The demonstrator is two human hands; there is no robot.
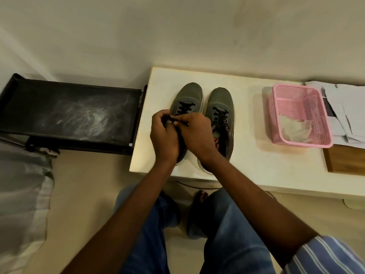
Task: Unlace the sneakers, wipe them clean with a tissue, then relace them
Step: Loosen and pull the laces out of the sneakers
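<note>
Two grey sneakers with black laces stand side by side, toes away from me, on a white table [246,167]. My left hand [164,135] and my right hand [195,133] meet over the tongue of the left sneaker [190,95]. Each pinches a part of its black lace [184,108], which is threaded through the front eyelets. Both hands hide the heel half of that shoe. The right sneaker [222,107] is laced up to the top and nothing touches it. A crumpled white tissue [294,128] lies in a pink basket [314,143] to the right.
A black tray-like shelf [69,113] adjoins the table's left side. Papers [347,107] and a wooden board [345,161] lie at the far right. Grey bedding [21,186] is at the lower left. My knees and a bare foot [200,196] are below the table edge.
</note>
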